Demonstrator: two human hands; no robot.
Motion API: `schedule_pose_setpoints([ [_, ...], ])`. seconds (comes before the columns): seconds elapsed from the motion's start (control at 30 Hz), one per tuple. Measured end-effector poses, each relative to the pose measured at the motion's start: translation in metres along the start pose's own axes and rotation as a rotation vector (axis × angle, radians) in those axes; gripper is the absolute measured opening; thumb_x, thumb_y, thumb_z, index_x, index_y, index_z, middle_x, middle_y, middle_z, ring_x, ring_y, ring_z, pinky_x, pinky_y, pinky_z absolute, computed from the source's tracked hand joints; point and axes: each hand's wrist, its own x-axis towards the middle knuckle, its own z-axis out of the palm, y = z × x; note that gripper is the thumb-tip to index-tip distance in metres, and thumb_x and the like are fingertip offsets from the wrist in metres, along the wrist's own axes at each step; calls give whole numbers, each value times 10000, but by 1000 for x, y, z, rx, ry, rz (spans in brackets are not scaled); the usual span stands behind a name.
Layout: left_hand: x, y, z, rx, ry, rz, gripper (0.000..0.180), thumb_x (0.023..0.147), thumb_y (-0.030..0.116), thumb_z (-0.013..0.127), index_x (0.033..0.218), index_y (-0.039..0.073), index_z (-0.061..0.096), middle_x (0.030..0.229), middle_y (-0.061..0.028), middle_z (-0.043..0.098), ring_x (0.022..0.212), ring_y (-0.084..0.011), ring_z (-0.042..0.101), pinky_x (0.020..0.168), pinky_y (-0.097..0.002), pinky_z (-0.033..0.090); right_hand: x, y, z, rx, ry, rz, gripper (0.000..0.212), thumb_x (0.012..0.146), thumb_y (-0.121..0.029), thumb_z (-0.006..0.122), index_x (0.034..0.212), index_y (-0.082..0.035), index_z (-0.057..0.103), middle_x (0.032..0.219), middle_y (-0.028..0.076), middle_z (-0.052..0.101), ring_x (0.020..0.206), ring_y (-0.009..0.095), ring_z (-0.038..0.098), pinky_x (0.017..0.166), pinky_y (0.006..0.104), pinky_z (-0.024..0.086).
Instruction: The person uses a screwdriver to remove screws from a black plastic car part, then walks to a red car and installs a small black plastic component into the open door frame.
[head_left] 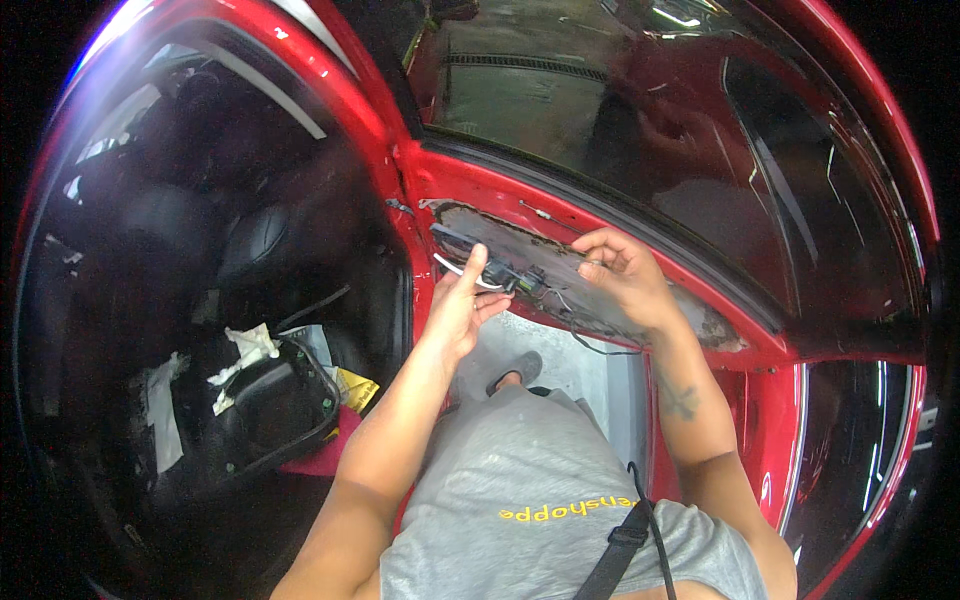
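My left hand (465, 305) is closed around a long, dark, flat part (455, 238) with a white strip along one edge, perhaps a door switch panel. The thumb lies on top and the fingers are underneath. Dark and greenish plug connectors (530, 280) sit at its right end, with thin wires (578, 328) trailing to the right. My right hand (625, 275) is pinched in front of the door, thumb near the forefinger. Whatever lies between those fingertips is too small to make out. Behind both hands is the grey, stained sheet (660, 305) on the red car door (480, 182).
Dark window glass (640, 130) rises above the door frame. On the left, the dark car interior holds a black trim part (285, 400) with pieces of whitish tape (250, 350) and a yellow packet (356, 390). A grey shoe (515, 370) stands on the pale floor below.
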Motion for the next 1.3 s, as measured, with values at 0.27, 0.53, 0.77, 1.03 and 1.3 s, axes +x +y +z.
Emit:
schedule_pose_setpoints([
  [0.27,-1,5,6,-47,-81,-43,639,949,635,715,1248,76,630,1071,-98,718,914,-225,727,855,-424,632,-7,0,-8,-6,-33,-93,243,989,-97,755,1220,-33,712,1026,1,703,977,83,620,877,270,500],
  [0.53,-10,0,-4,-530,-532,-126,673,964,636,552,1263,43,659,1089,-138,714,965,-315,663,818,-445,574,-13,1,0,-294,-82,-103,229,1035,-185,700,1179,-23,775,1111,96,777,1056,170,704,949,331,539],
  [0.77,-4,-9,5,-604,-787,-135,828,876,667,551,1360,-4,583,965,-119,570,837,-267,532,701,-398,488,-14,6,18,-300,-11,-64,220,1031,-190,706,1159,-18,760,1066,85,773,1008,171,713,913,333,538],
  [1.03,6,-15,13,-551,-837,-124,855,866,663,572,1389,-14,560,969,-123,624,831,-294,625,695,-420,546,-16,4,22,-408,0,-85,213,1002,-195,739,1112,-12,744,1029,100,771,978,175,716,895,334,534],
  [1.3,10,-28,3,-412,-610,-56,620,987,611,587,1314,85,605,1036,-100,646,893,-247,638,754,-419,559,-14,4,25,-447,18,-69,201,998,-193,737,1096,-18,750,1023,100,773,979,179,721,891,337,535],
])
